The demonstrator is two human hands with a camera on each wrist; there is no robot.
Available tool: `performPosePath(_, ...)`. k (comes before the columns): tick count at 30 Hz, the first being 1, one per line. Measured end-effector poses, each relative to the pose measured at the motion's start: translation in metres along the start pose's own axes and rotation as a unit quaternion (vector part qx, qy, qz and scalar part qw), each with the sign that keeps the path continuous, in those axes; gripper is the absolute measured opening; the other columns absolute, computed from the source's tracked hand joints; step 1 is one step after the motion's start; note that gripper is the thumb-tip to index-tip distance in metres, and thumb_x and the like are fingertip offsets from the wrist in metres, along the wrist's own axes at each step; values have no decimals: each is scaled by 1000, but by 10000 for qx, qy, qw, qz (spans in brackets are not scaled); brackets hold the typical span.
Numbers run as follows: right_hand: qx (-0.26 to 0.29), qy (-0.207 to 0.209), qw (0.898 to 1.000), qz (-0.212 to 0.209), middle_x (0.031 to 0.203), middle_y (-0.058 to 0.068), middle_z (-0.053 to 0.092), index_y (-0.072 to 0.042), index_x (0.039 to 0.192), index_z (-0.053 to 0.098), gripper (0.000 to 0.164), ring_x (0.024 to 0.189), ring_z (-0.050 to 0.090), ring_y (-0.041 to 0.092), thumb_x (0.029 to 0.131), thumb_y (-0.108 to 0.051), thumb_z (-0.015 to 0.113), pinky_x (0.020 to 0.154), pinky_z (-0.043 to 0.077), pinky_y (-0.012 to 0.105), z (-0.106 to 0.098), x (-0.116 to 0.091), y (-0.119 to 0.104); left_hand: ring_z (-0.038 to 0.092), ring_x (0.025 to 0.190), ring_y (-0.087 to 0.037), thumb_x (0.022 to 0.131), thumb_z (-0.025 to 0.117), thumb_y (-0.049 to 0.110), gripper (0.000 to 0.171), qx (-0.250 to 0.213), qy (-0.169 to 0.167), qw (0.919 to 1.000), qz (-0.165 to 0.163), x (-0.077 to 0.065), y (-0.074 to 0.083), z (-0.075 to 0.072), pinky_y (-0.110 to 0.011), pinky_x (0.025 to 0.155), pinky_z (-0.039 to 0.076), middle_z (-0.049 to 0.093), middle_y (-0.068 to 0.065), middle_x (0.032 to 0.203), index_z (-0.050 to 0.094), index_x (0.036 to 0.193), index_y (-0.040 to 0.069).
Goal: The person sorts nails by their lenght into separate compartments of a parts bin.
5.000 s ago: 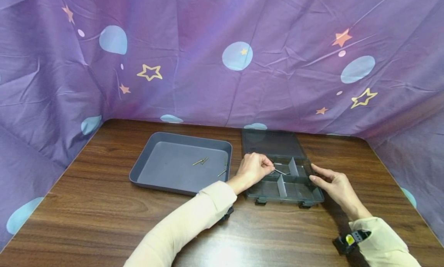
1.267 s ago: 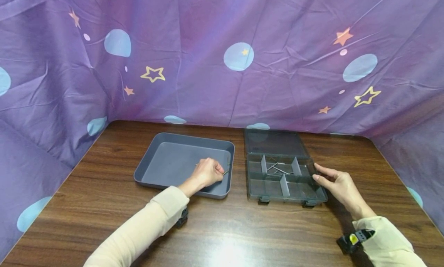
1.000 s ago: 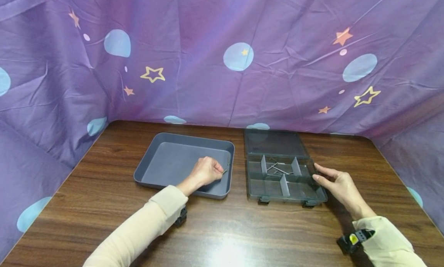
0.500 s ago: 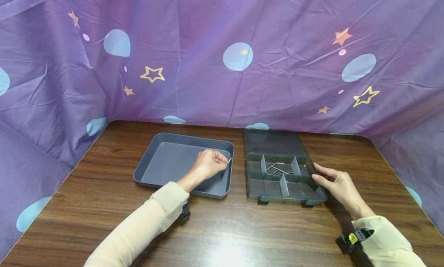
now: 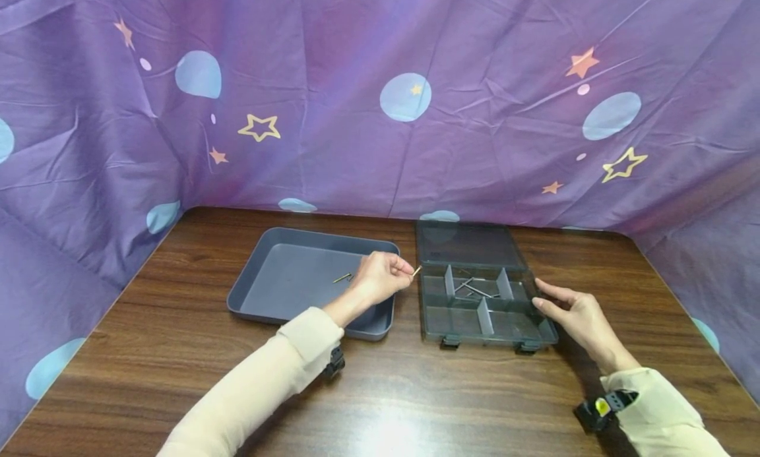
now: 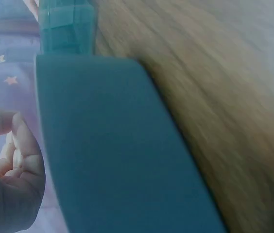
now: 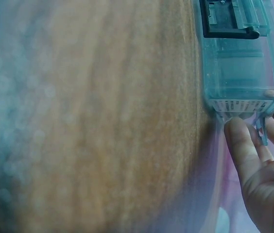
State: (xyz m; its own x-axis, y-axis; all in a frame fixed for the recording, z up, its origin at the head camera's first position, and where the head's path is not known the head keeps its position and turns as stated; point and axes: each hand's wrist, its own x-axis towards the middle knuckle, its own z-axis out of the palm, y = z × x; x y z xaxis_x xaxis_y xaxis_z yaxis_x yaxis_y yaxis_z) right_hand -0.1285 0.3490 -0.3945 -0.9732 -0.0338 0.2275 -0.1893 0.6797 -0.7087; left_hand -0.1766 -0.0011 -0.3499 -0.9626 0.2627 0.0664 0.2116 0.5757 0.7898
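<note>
My left hand (image 5: pixel 380 275) pinches a thin gold-coloured screw (image 5: pixel 417 271) between thumb and fingertips, above the gap between the grey tray (image 5: pixel 255 272) and the divided box. More gold-coloured screws (image 5: pixel 342 278) lie in the tray, partly hidden behind that hand. The smoky clear organizer box (image 5: pixel 454 324) has its lid (image 5: pixel 469 244) folded back. Several thin silver screws or nails (image 5: pixel 477 289) lie crossed in its back middle compartment. At the box's right side, the thumb and fingers of my right hand (image 5: pixel 584 325) touch the wall, fairly straight. Its thumb presses the labelled end in the right wrist view.
A brown wooden table (image 5: pixel 475 397) carries the tray and box. Grey dividers (image 5: pixel 485 317) split the box, and two dark latches (image 5: pixel 449 342) stick out at its front. A purple patterned cloth (image 5: pixel 332 140) hangs behind and at both sides.
My left hand has lifted a gold-coloured screw from the tray's right side and carried it right, past the rim towards the box. Earlier it was over the box. My right hand stays put.
</note>
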Motion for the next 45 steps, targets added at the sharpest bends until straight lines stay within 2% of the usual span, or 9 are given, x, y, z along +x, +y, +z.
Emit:
performPosePath(7,67,36,10000,-60,120,26,53,6,124,56,43,96,45,-22,88,-15,66,75,39,1,2,0,2,64,67,-4,78,70,13,10,-232,-117,9997,2,8,13,13,-16,64,47,74,-1,81,75,86,10)
performPosePath(13,85,12,10000,-7,121,27,53,5,125,55,44,95,46,-21,88,-16,66,73,40,2,2,0,1,65,66,-3,76,70,12,10,-89,-74,9999,-116,16,19,25,-17,70,48,74,2,77,76,84,13)
performPosePath(19,-21,-167,9998,128,125,26,53,4,128,53,47,96,43,-23,89,-21,64,73,39,1,0,-1,-1,64,74,-3,75,71,15,9,294,-140,9993,-194,18,20,36,-19,76,48,73,8,74,77,82,18)
performPosePath(29,-18,-201,9997,171,126,26,52,3,129,53,49,96,42,-23,90,-25,64,74,39,1,-2,-1,-3,65,84,-9,74,72,17,8,807,-133,9966,-21,18,22,41,-22,76,49,72,11,75,77,79,22)
performPosePath(36,-83,-168,9997,122,125,26,53,3,128,54,48,96,42,-24,90,-24,64,74,39,1,-1,0,-1,66,92,-13,74,72,20,8,1312,-209,9911,31,19,24,43,-26,76,50,73,11,82,77,79,25)
performPosePath(45,-39,-103,9999,105,123,27,53,4,126,54,47,96,43,-23,89,-23,64,74,39,1,-1,-1,-1,66,93,-13,76,74,23,4,1327,-225,9909,69,19,24,45,-26,76,50,73,11,84,77,79,24)
